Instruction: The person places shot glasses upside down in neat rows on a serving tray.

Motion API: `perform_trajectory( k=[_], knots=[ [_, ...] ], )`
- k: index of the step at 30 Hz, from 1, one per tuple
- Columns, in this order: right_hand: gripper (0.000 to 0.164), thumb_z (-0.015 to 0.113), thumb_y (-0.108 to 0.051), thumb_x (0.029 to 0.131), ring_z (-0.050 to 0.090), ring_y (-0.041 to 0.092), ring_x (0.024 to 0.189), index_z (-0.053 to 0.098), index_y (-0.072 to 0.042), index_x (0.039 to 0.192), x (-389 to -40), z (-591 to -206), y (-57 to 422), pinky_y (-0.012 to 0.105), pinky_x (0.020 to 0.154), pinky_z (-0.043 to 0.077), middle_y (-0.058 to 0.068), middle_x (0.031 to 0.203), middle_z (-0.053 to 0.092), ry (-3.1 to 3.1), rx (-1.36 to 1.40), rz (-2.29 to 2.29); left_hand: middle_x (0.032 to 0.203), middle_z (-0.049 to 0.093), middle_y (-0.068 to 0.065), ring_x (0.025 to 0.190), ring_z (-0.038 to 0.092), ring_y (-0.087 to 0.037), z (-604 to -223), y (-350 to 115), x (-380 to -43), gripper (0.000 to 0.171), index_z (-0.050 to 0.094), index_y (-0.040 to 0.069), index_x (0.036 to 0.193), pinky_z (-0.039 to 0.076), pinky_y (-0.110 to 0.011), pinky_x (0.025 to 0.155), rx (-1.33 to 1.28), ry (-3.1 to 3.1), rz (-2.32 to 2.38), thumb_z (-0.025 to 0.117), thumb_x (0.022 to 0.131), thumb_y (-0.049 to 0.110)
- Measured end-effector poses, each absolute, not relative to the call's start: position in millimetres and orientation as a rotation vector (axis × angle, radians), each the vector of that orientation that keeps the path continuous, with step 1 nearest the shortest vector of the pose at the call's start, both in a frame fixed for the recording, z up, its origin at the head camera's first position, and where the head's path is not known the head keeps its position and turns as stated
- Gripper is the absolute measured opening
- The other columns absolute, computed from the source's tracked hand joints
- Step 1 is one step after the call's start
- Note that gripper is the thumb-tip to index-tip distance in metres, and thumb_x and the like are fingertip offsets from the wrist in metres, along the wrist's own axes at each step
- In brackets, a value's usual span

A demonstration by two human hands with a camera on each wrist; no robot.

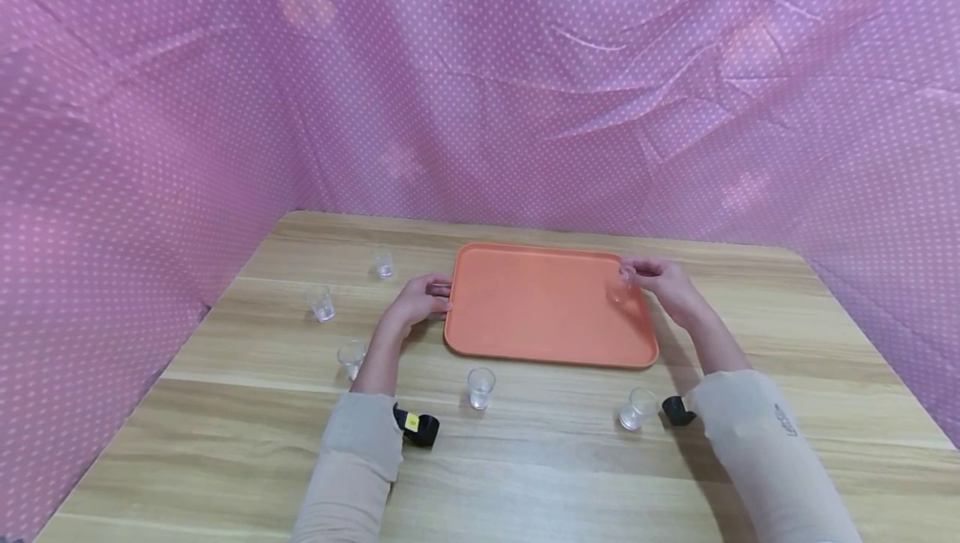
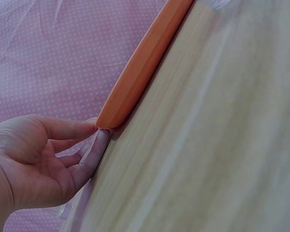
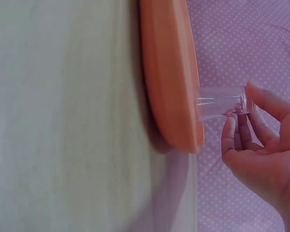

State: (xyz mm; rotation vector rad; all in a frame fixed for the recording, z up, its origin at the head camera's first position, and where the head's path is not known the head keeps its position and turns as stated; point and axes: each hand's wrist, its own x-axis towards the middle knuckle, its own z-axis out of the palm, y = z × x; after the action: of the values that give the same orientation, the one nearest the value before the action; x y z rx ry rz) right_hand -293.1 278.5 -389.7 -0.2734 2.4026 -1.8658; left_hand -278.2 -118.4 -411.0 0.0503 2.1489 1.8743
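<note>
An orange rectangular tray [image 1: 551, 305] lies flat on the wooden table. At its left side is my left hand [image 1: 415, 301], with thumb and fingertips touching the rim, spaced along that edge in the head view. The left wrist view shows those fingertips right at the tray's end [image 2: 135, 72]. Over the tray's right side, my right hand [image 1: 667, 289] pinches a small clear shot glass [image 3: 217, 102] near its upper rim. That glass is upright, its base overlapping the tray's rim in the right wrist view.
Several more clear shot glasses stand on the table [image 1: 525, 476]: a far-left one [image 1: 384, 265], another [image 1: 322, 307] nearer, one [image 1: 350, 357] beside my left forearm, one [image 1: 481, 389] before the tray, and one [image 1: 634, 409] near my right sleeve. Pink dotted cloth [image 1: 480, 109] surrounds the table.
</note>
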Motion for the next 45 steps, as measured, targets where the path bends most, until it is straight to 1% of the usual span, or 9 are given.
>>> perform_trajectory(
  k=[7,12,18,24,26,33,37,41,45],
  knots=[
    [0.047,0.058,-0.005,0.090,0.056,0.001,0.089,0.038,0.021,0.124,-291.1,-392.3,282.3,0.016,0.081,0.042,-0.003,0.098,0.063,2.375,-0.283,-1.902,0.120,0.048,-0.028,0.085,0.058,-0.023,-410.3,-118.5,-278.4,0.050,0.040,-0.011,0.129,0.051,-0.031,0.076,0.055,2.153,1.866,0.051,0.081,-0.018],
    [0.049,0.059,-0.009,0.090,0.054,0.001,0.092,0.039,0.017,0.127,-290.2,-393.0,285.1,0.015,0.084,0.039,-0.005,0.102,0.063,2.408,-0.257,-1.856,0.120,0.048,-0.027,0.085,0.058,-0.022,-409.0,-118.6,-277.9,0.050,0.041,-0.011,0.129,0.051,-0.031,0.076,0.054,2.152,1.866,0.051,0.081,-0.018],
    [0.049,0.059,-0.010,0.090,0.053,0.002,0.094,0.040,0.017,0.126,-290.1,-395.0,287.7,0.016,0.085,0.038,0.007,0.111,0.061,2.424,-0.251,-1.837,0.120,0.048,-0.028,0.088,0.058,-0.025,-409.2,-118.3,-277.3,0.050,0.041,-0.011,0.129,0.051,-0.032,0.076,0.051,2.151,1.868,0.052,0.081,-0.018],
    [0.047,0.059,-0.006,0.089,0.054,0.003,0.094,0.040,0.020,0.125,-292.4,-398.5,288.8,0.017,0.085,0.038,0.015,0.114,0.060,2.413,-0.263,-1.861,0.121,0.047,-0.028,0.091,0.057,-0.028,-408.7,-118.7,-277.5,0.050,0.040,-0.011,0.130,0.050,-0.032,0.077,0.049,2.147,1.867,0.051,0.082,-0.018],
    [0.047,0.058,-0.005,0.089,0.054,0.003,0.094,0.039,0.020,0.125,-293.0,-399.5,289.1,0.016,0.085,0.038,0.014,0.113,0.060,2.405,-0.265,-1.868,0.121,0.047,-0.028,0.091,0.057,-0.028,-408.8,-118.6,-277.5,0.050,0.040,-0.011,0.130,0.050,-0.032,0.077,0.051,2.147,1.868,0.051,0.082,-0.018],
    [0.048,0.058,-0.005,0.090,0.054,0.002,0.095,0.038,0.020,0.126,-291.9,-399.6,290.4,0.016,0.085,0.039,-0.001,0.105,0.064,2.373,-0.276,-1.894,0.118,0.049,-0.028,0.085,0.057,-0.023,-409.5,-118.8,-278.1,0.050,0.040,-0.012,0.129,0.051,-0.031,0.076,0.070,2.142,1.879,0.051,0.081,-0.018],
    [0.045,0.057,-0.002,0.089,0.056,0.002,0.093,0.038,0.020,0.125,-290.3,-398.4,289.7,0.015,0.082,0.041,-0.003,0.101,0.065,2.353,-0.283,-1.926,0.117,0.049,-0.027,0.083,0.058,-0.021,-408.9,-119.2,-278.3,0.050,0.040,-0.012,0.129,0.051,-0.031,0.075,0.070,2.144,1.880,0.050,0.081,-0.018],
    [0.048,0.058,-0.003,0.089,0.056,0.003,0.093,0.037,0.020,0.126,-288.8,-397.1,291.0,0.017,0.083,0.041,0.004,0.105,0.064,2.381,-0.300,-1.886,0.117,0.049,-0.027,0.083,0.057,-0.021,-409.4,-119.3,-278.7,0.050,0.040,-0.012,0.130,0.051,-0.030,0.075,0.065,2.143,1.879,0.051,0.081,-0.018],
    [0.054,0.060,-0.009,0.089,0.053,0.005,0.098,0.035,0.015,0.131,-285.9,-395.2,297.0,0.026,0.093,0.036,0.015,0.119,0.055,2.437,-0.322,-1.791,0.118,0.049,-0.027,0.084,0.057,-0.021,-409.8,-119.4,-278.9,0.051,0.040,-0.011,0.130,0.051,-0.030,0.075,0.057,2.139,1.879,0.051,0.081,-0.018]
  ],
)
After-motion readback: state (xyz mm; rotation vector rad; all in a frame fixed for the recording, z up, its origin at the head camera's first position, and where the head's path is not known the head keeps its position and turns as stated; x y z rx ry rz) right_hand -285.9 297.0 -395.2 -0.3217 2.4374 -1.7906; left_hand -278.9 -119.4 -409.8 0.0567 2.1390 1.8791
